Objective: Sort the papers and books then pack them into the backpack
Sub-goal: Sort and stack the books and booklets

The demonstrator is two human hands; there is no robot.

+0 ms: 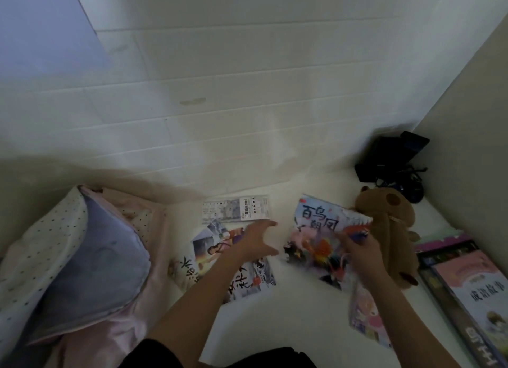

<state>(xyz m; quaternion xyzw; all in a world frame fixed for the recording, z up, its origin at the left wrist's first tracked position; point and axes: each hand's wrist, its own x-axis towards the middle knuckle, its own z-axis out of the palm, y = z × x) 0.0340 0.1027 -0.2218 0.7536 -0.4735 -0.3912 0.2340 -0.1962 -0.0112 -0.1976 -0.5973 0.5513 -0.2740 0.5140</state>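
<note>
Sorting is judged under way, with packing not begun. The right hand pinches the near right edge of the picture book with the bird cover, which lies on the white bed at about 3 o'clock from the frame centre. Its fingers are curled on the cover; how many pages they hold cannot be told.

The left hand hovers spread and empty above two overlapping picture books at 6 o'clock, fingers straight and thumb apart. A printed paper sheet lies just beyond them, toward the wall.

Risks noted:
- The brown plush toy touches the far right corner of the held book. Lifting or sliding the book could drag or tip the toy.
- A pink booklet lies partly under the right forearm at 5 o'clock. It could be swept toward the bed edge.
- An edge pinch on a thin book invites the cover to bend or the pages to fan open.
- A stack of books sits at 4 o'clock, well apart from the left pile, so titles could be missed in sorting.
- The dark bag-like object at 2 o'clock may be the backpack. This cannot be confirmed, and whether it is open cannot be told.
</note>
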